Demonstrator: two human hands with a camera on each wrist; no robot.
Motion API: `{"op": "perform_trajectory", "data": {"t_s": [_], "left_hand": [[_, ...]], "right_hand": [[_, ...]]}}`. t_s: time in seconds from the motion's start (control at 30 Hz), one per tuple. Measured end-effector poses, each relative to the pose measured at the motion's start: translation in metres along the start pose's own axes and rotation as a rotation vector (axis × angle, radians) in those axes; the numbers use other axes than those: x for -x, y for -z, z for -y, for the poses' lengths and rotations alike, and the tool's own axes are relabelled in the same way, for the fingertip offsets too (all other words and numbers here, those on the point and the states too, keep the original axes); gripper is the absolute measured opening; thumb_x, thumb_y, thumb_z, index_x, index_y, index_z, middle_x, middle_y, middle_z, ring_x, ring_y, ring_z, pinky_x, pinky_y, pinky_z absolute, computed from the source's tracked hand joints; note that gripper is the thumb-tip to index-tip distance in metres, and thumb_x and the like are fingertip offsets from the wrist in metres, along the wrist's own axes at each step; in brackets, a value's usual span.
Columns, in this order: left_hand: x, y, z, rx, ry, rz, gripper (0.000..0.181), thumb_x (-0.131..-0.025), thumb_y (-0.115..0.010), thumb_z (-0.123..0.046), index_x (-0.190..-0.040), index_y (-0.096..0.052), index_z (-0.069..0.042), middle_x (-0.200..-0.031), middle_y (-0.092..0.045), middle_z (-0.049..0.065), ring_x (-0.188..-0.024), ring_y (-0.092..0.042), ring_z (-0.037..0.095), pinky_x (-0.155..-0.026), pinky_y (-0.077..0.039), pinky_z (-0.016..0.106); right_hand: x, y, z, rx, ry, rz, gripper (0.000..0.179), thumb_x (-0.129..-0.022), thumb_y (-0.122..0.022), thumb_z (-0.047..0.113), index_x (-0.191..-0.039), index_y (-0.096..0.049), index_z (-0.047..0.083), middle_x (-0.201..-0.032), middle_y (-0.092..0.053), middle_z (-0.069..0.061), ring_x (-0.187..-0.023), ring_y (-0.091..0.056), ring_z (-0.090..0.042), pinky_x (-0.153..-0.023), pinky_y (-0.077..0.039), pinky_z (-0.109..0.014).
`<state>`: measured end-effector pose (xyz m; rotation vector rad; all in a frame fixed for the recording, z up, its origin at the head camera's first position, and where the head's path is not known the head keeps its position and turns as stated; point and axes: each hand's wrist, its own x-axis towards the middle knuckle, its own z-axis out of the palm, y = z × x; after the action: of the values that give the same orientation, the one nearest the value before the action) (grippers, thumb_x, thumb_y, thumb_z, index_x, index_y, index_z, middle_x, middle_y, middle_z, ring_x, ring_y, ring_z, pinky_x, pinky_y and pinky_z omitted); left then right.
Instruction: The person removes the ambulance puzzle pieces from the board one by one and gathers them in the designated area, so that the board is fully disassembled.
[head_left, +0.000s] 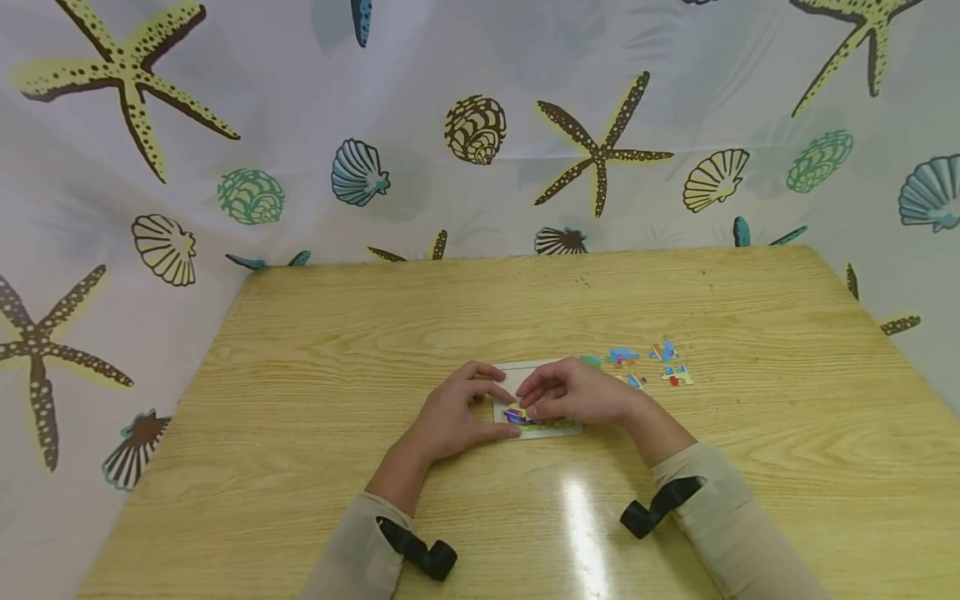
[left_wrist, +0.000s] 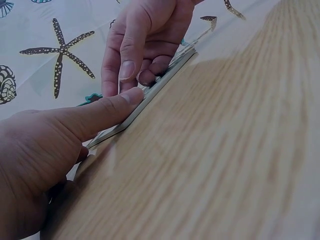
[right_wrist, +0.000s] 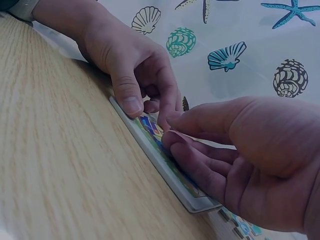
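A small jigsaw puzzle tray (head_left: 517,379) with a pale frame lies flat on the table between the hands. Along its near side sit joined pieces with a purple, yellow and green picture (right_wrist: 150,125). My left hand (head_left: 453,417) grips the tray's left end, its thumb (left_wrist: 117,107) on the near rim and its other fingers spread toward the far side. Over the tray, my right hand (head_left: 585,392) pinches a small puzzle piece between thumb and fingertips, close above the joined picture. Most of that piece is hidden by the fingers.
Several loose puzzle pieces (head_left: 622,356) lie on the wooden table (head_left: 360,350) just right of the tray, some partly behind my right hand. A white cloth (head_left: 420,92) printed with starfish and shells hangs behind the table and at its sides.
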<state>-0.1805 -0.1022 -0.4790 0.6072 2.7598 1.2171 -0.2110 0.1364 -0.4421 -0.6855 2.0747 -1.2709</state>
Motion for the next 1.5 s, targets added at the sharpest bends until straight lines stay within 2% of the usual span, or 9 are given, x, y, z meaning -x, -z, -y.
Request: {"op": "perform_trajectory", "data": {"t_s": [0.37,0.67,0.8,1.03,1.23,1.37,1.5], "left_hand": [[0.0,0.002,-0.001,0.036,0.022,0.013,0.035,-0.071,-0.09,-0.041,-0.1,-0.076,-0.028,-0.129,-0.057,-0.01,-0.118,-0.057,0.015,-0.098,-0.05,0.037],[0.001,0.004,-0.001,0.04,-0.015,-0.002,0.036,-0.07,-0.091,-0.04,-0.099,-0.073,-0.029,-0.128,-0.058,-0.01,-0.108,-0.057,0.013,-0.092,-0.049,0.035],[0.0,0.004,0.0,0.036,-0.034,-0.003,0.04,-0.069,-0.091,-0.042,-0.103,-0.073,-0.028,-0.126,-0.059,-0.009,-0.107,-0.057,0.011,-0.091,-0.049,0.034],[0.0,0.003,0.002,0.013,-0.049,0.003,0.047,-0.068,-0.091,-0.044,-0.108,-0.074,-0.028,-0.124,-0.06,-0.011,-0.105,-0.057,0.009,-0.089,-0.05,0.032],[0.001,0.002,0.001,0.005,-0.049,0.003,0.048,-0.068,-0.091,-0.045,-0.11,-0.074,-0.026,-0.124,-0.06,-0.01,-0.108,-0.058,0.01,-0.09,-0.05,0.032],[0.0,0.001,0.002,0.001,-0.035,0.005,0.05,-0.069,-0.09,-0.046,-0.111,-0.075,-0.025,-0.124,-0.06,-0.011,-0.11,-0.058,0.01,-0.092,-0.05,0.033],[-0.001,0.0,0.002,0.002,-0.019,0.012,0.05,-0.069,-0.09,-0.046,-0.111,-0.074,-0.025,-0.124,-0.059,-0.012,-0.111,-0.057,0.01,-0.094,-0.049,0.033]], "right_hand": [[-0.002,-0.006,0.005,0.064,0.012,-0.04,0.026,-0.095,-0.067,0.013,-0.118,-0.068,0.003,-0.114,-0.071,-0.01,-0.1,-0.069,-0.016,-0.086,-0.055,-0.029],[-0.007,-0.012,0.01,0.191,0.013,-0.069,0.022,-0.094,-0.069,0.021,-0.109,-0.072,0.004,-0.097,-0.072,-0.003,-0.085,-0.065,-0.008,-0.08,-0.053,-0.025],[-0.006,-0.013,0.01,0.198,0.018,-0.075,0.017,-0.095,-0.069,0.02,-0.104,-0.074,0.005,-0.093,-0.073,-0.002,-0.082,-0.063,-0.008,-0.078,-0.053,-0.026],[-0.006,-0.011,0.006,0.145,0.016,-0.071,0.012,-0.095,-0.069,0.02,-0.099,-0.074,0.009,-0.091,-0.071,0.0,-0.08,-0.06,-0.01,-0.075,-0.05,-0.026],[-0.007,-0.008,0.0,0.005,-0.027,-0.085,0.014,-0.094,-0.069,0.019,-0.099,-0.073,0.007,-0.086,-0.072,-0.001,-0.075,-0.062,-0.012,-0.072,-0.055,-0.028],[-0.006,-0.006,0.0,-0.071,-0.038,-0.089,0.017,-0.095,-0.067,0.016,-0.104,-0.069,0.002,-0.09,-0.074,-0.005,-0.076,-0.066,-0.014,-0.073,-0.058,-0.03],[-0.004,-0.003,-0.001,-0.107,-0.034,-0.074,0.024,-0.097,-0.064,0.015,-0.117,-0.064,0.002,-0.096,-0.074,-0.007,-0.077,-0.067,-0.016,-0.073,-0.058,-0.031]]}}
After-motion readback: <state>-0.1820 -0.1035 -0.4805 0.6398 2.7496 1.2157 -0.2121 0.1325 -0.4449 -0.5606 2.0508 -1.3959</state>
